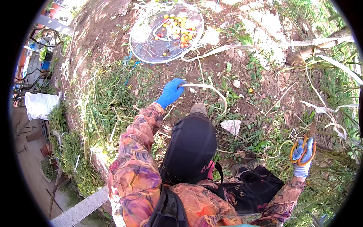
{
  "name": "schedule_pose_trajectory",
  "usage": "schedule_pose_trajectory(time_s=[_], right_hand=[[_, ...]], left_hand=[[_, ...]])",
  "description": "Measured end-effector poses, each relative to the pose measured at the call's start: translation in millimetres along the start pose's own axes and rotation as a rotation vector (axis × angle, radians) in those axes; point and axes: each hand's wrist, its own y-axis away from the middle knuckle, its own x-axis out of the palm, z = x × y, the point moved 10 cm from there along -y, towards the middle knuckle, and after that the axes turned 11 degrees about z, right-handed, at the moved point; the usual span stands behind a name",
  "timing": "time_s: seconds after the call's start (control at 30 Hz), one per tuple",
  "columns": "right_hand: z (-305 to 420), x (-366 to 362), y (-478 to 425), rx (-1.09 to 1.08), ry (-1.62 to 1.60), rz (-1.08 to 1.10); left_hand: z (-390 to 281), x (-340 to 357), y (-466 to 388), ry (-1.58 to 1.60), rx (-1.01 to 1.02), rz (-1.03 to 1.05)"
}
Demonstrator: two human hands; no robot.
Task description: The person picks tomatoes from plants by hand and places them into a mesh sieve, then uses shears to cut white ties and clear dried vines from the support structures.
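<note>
My left hand (171,92), in a blue knit glove, is closed on the end of a pale dry stem (211,86), which curves down to the right. Far to the right my right hand (303,151), in a striped grey-blue glove, has its fingers in the orange handles of scissors (312,127); their blades point up among dry stalks. Beyond my left hand lies a round mesh tray (141,54) bearing small red, orange and yellow tomatoes (183,39).
A pale rock (231,126) lies right of my knee. Cut weeds (113,93) cover ground at the left. A long pale strip (255,45) runs from the tray to the right. A white sack (42,105) and a concrete edge (82,207) are farther left.
</note>
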Motion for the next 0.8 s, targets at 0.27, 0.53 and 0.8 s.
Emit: schedule_pose_trajectory(time_s=[0.27,0.53,0.8], right_hand=[[0.7,-32.2,8.7,0.012,0.09,-0.236],[-7.5,-43.8,6.6,0.046,0.089,-0.255],[-17.1,-29.6,3.7,0.106,0.052,-0.197]], left_hand=[[8.5,74.5,-212.5,-0.389,-0.226,-0.035],[29.0,60.8,-182.2,-0.454,-0.177,0.077],[60.3,79.3,-109.1,-0.185,-0.432,-0.097]])
